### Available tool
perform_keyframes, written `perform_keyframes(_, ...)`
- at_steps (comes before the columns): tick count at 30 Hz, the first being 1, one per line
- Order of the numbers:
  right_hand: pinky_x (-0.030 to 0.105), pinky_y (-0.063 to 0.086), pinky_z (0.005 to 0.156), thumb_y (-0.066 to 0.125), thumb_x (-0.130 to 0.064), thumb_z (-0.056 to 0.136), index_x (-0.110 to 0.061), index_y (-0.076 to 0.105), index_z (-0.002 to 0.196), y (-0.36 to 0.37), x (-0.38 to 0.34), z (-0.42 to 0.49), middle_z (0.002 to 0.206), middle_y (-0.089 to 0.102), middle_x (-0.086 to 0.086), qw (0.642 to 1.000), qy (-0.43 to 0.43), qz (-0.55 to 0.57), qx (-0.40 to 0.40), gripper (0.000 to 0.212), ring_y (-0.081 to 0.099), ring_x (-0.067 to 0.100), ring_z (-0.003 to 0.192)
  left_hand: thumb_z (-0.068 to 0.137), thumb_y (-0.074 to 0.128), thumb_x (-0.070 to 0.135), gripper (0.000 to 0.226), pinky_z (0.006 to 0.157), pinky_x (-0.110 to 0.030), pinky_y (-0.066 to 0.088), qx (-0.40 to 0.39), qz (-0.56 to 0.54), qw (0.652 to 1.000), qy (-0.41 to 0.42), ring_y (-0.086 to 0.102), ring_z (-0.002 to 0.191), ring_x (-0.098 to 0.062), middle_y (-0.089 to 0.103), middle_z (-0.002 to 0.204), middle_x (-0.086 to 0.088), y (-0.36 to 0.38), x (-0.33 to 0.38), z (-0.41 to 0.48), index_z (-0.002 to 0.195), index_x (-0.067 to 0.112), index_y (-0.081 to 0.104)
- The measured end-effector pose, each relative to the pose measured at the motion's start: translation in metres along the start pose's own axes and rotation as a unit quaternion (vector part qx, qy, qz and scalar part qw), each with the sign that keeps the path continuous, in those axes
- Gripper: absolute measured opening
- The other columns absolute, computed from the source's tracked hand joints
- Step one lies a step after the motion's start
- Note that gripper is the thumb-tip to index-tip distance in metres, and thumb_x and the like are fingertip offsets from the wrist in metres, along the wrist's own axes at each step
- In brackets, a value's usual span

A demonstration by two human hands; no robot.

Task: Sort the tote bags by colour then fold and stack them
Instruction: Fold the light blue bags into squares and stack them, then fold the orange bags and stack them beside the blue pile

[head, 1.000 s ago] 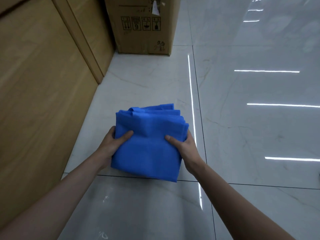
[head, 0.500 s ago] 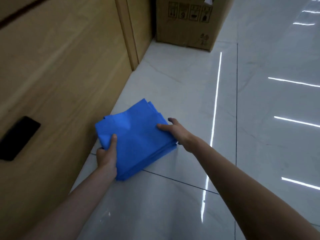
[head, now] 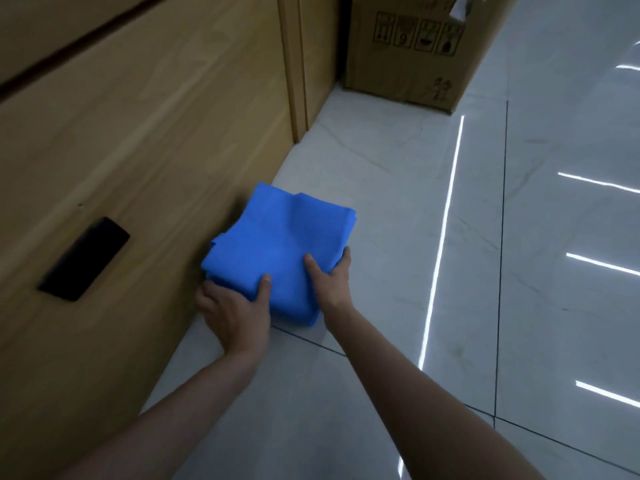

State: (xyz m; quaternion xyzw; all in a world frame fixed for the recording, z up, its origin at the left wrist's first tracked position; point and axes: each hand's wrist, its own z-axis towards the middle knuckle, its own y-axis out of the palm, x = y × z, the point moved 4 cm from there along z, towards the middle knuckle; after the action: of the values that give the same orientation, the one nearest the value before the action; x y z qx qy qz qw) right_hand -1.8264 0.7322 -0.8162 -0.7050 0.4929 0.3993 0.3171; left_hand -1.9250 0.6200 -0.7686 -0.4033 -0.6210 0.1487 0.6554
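At the foot of the wooden panel on your left, with its black recessed handle, your left hand grips the near left corner of the stack of blue tote bags; thumb laid on top, fingers curled at the edge. The stack sits low, just beside the panel; whether it rests fully on the tiled floor cannot be told. Your right hand clamps the near right edge likewise; thumb above, fingers wrapped round the side. A cardboard box stands well beyond, against the same wall.

Risks, as judged: a ridge runs across the top fold, so releasing one hand before the other may let the upper layers slide and fan out; pushing the stack hard against the panel could skew it; the glossy tile gives little hold.

Count: one blue stack, its bags too tightly layered to number; two hands, both holding; one box; one handle; no bags of another colour in view.
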Motion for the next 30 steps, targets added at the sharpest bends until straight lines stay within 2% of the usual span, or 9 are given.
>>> perform_keyframes(3, 0.051, 0.038, 0.104, 0.064, -0.072, 0.054, -0.030, 0.020, 0.145, 0.007, -0.010, 0.005, 0.138, 0.046, 0.002, 1.000, -0.001, -0.022, -0.006, 0.109, 0.048, 0.032, 0.124, 0.077, 0.073, 0.032, 0.077, 0.097, -0.045, 0.036, 0.120, 0.052, 0.966, 0.222, 0.038, 0.122, -0.038, 0.035, 0.137, -0.023, -0.026, 0.013, -0.015, 0.133, -0.003, 0.035)
perform_keyframes(7, 0.052, 0.030, 0.109, 0.063, -0.066, 0.072, -0.026, 0.011, 0.150, 0.012, -0.020, 0.008, 0.146, 0.034, 0.008, 0.997, 0.035, -0.065, -0.010, 0.102, 0.035, 0.037, 0.132, 0.093, 0.043, 0.040, 0.052, 0.108, -0.048, 0.026, 0.003, 0.161, 0.886, 0.434, 0.030, 0.135, -0.028, 0.036, 0.147, -0.010, -0.010, 0.034, 0.005, 0.137, 0.012, 0.042)
perform_keyframes(11, 0.046, 0.026, 0.114, 0.045, -0.072, 0.079, -0.033, 0.008, 0.151, 0.009, -0.018, 0.007, 0.154, 0.025, -0.003, 0.999, 0.004, 0.003, -0.053, 0.089, 0.028, 0.024, 0.140, 0.071, -0.014, 0.078, 0.095, 0.114, -0.049, -0.005, -0.177, 0.330, 0.854, 0.360, -0.002, 0.146, -0.020, 0.005, 0.158, 0.004, 0.022, 0.014, 0.035, 0.149, 0.031, 0.012)
perform_keyframes(15, 0.034, 0.016, 0.118, 0.031, -0.043, 0.101, -0.027, -0.006, 0.151, 0.007, -0.008, -0.002, 0.158, 0.005, -0.009, 0.996, -0.037, 0.021, -0.076, 0.064, 0.013, 0.011, 0.144, 0.065, -0.023, 0.079, 0.089, 0.112, -0.053, -0.006, -0.180, 0.365, 0.845, 0.347, -0.009, 0.145, -0.023, -0.006, 0.158, 0.003, 0.039, -0.005, 0.031, 0.142, 0.035, -0.013)
perform_keyframes(18, 0.027, 0.018, 0.113, 0.029, -0.039, 0.102, -0.026, -0.006, 0.151, 0.009, -0.012, -0.002, 0.156, 0.008, -0.010, 0.995, -0.014, 0.037, -0.090, 0.061, 0.017, 0.010, 0.141, 0.065, -0.026, 0.077, 0.088, 0.112, -0.056, -0.005, -0.188, 0.361, 0.851, 0.331, -0.010, 0.145, -0.026, -0.009, 0.158, 0.000, 0.046, -0.002, 0.029, 0.140, 0.033, -0.018)
perform_keyframes(21, 0.024, 0.021, 0.110, 0.029, -0.036, 0.103, -0.024, 0.002, 0.151, 0.000, -0.022, 0.000, 0.156, 0.015, -0.005, 0.993, -0.012, 0.012, -0.115, 0.056, 0.023, 0.010, 0.138, 0.073, -0.015, 0.078, 0.087, 0.112, -0.056, -0.004, -0.198, 0.373, 0.849, 0.318, -0.012, 0.145, -0.025, -0.011, 0.158, 0.000, 0.049, 0.007, 0.027, 0.146, 0.031, -0.014)
perform_keyframes(24, 0.018, 0.021, 0.103, 0.030, -0.035, 0.103, -0.016, 0.010, 0.150, -0.019, -0.032, -0.004, 0.155, 0.020, -0.003, 0.987, -0.021, -0.052, -0.149, 0.055, 0.026, 0.009, 0.136, 0.085, 0.022, 0.071, 0.079, 0.112, -0.056, -0.003, -0.194, 0.344, 0.866, 0.307, -0.005, 0.145, -0.024, 0.001, 0.159, -0.001, 0.041, 0.024, 0.027, 0.150, 0.027, 0.010)
perform_keyframes(27, 0.032, 0.012, 0.118, 0.033, -0.045, 0.100, -0.019, 0.000, 0.152, -0.049, -0.037, -0.012, 0.159, 0.006, -0.004, 0.987, -0.024, -0.101, -0.123, 0.067, 0.011, 0.015, 0.146, 0.089, 0.043, 0.057, 0.068, 0.111, -0.057, 0.000, -0.155, 0.287, 0.893, 0.309, 0.006, 0.144, -0.027, 0.017, 0.156, -0.007, 0.028, 0.046, 0.020, 0.145, 0.020, 0.030)
perform_keyframes(30, 0.035, 0.013, 0.118, 0.038, -0.044, 0.099, -0.019, 0.010, 0.152, -0.079, -0.044, -0.028, 0.159, 0.009, -0.003, 0.982, -0.035, -0.155, -0.107, 0.065, 0.012, 0.015, 0.145, 0.091, 0.048, 0.046, 0.060, 0.111, -0.056, 0.003, -0.114, 0.244, 0.904, 0.332, 0.014, 0.142, -0.029, 0.026, 0.152, -0.011, 0.018, 0.073, 0.001, 0.140, 0.012, 0.038)
